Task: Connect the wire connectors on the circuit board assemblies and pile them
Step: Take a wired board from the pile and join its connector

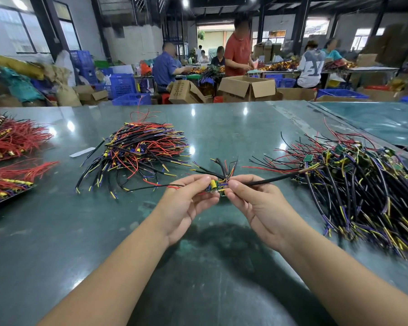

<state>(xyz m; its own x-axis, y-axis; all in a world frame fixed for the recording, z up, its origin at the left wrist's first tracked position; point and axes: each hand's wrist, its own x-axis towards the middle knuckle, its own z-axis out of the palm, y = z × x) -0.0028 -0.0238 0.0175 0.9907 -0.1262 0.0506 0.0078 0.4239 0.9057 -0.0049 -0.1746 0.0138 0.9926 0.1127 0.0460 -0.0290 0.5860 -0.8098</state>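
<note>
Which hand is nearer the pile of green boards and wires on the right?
Right. The right hand sits just left of that pile; the left hand is farther left, both pinching the same assembly.

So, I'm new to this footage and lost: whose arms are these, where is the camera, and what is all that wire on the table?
The camera sits on a person's head, looking down at their own bare arms. The left hand and right hand together pinch one small circuit board assembly with wires fanning out. On the green table lie a pile of wired assemblies to the left, a larger tangled pile with green boards to the right, and red wire bundles at the far left. Other workers sit at benches behind.
</note>
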